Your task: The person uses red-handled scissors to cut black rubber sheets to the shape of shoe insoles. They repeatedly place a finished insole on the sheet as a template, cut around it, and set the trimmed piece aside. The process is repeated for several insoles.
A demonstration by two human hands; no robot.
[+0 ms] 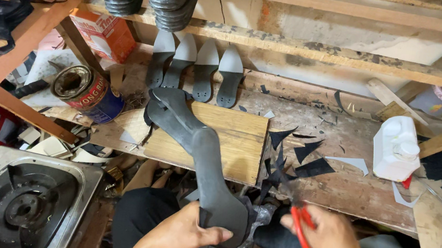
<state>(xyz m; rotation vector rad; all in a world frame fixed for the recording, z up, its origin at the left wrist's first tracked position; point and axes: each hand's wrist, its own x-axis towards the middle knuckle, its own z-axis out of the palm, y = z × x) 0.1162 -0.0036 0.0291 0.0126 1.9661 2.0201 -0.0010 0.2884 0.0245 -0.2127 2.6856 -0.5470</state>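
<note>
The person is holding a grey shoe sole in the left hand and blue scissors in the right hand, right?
Not quite. The head view shows the scissors in the right hand have red handles, not blue. The left hand does hold the grey shoe sole.

Left hand (182,234) near centre, gripping near end of sole piece (209,168) lying over wooden board (230,142). Right hand (331,243) to its right, with scissors (301,230). Four insoles (197,69) far behind board. Tin can (87,93) left, stove (20,199) near left, plastic jug (396,148) right.
</note>
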